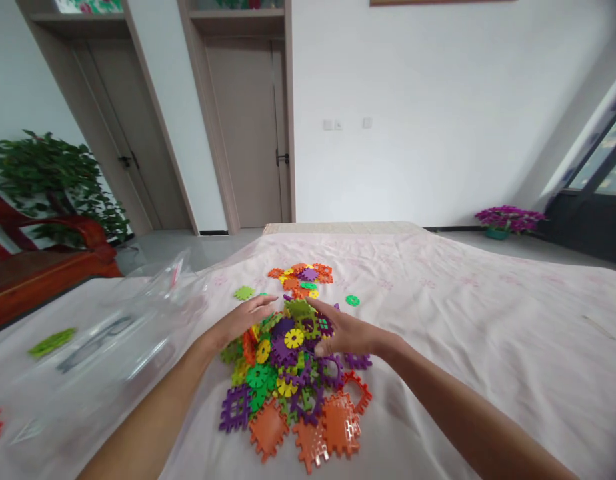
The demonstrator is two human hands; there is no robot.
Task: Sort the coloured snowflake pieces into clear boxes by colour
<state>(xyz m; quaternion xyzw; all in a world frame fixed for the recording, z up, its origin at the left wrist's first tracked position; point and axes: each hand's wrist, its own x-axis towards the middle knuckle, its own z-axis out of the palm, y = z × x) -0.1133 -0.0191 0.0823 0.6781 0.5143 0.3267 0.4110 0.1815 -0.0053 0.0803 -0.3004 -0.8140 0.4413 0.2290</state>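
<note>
A heap of plastic interlocking building pieces point(285, 350) lies in front of me, with notched squares and round slotted discs in purple, green, yellow and orange. My left hand point(248, 317) is at the heap's far left side, its fingers stretched out toward the middle. On the right side, my right hand point(341, 332) reaches over the pieces with fingers and thumb apart. Both hands look open, and I make out no piece gripped in either. A yellow disc point(294, 339) sits on top between them. Orange square pieces point(269, 427) lie at the near edge.
Beyond the hands is a smaller group of pieces point(308, 274). A green disc point(353, 301) lies apart on the pale cloth point(468, 347). To the left are a clear plastic bag point(138, 360) and a flat green piece point(52, 342). A wooden armchair point(88, 243) stands at far left.
</note>
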